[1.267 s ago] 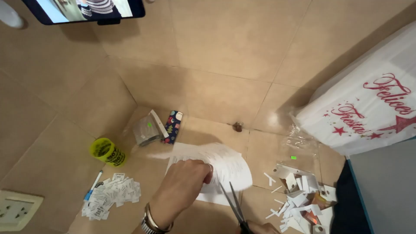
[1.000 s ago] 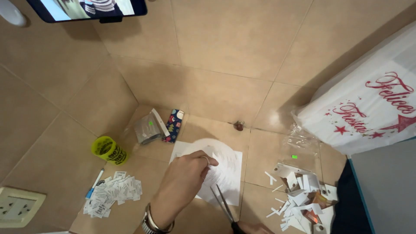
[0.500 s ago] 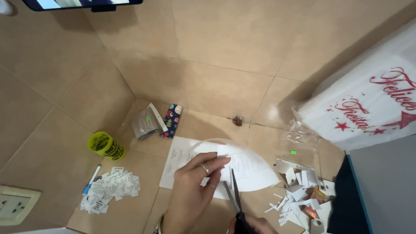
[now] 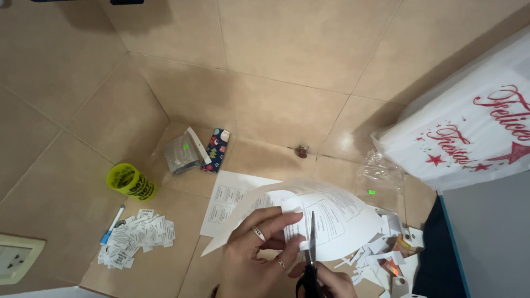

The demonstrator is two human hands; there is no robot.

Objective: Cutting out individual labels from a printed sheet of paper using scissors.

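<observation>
My left hand (image 4: 255,248) holds up a curved white printed sheet (image 4: 326,212), pinching it near its lower edge. My right hand (image 4: 331,281), mostly cut off at the bottom of the view, grips black-handled scissors (image 4: 310,251) whose blades point up into the sheet beside my left fingers. A second printed sheet (image 4: 226,201) lies flat on the tiled counter under the raised one.
A pile of small cut paper labels (image 4: 138,237) and a blue pen (image 4: 112,225) lie at the left, by a yellow cup (image 4: 131,182). A clear bag (image 4: 181,152), a dark patterned packet (image 4: 216,150), paper scraps (image 4: 386,254), a white printed bag (image 4: 469,132) and a wall socket (image 4: 16,258) surround them.
The sheet has been lifted off the counter and curved upward in my left hand. The scissors have risen into its lower edge. The view has tilted down slightly.
</observation>
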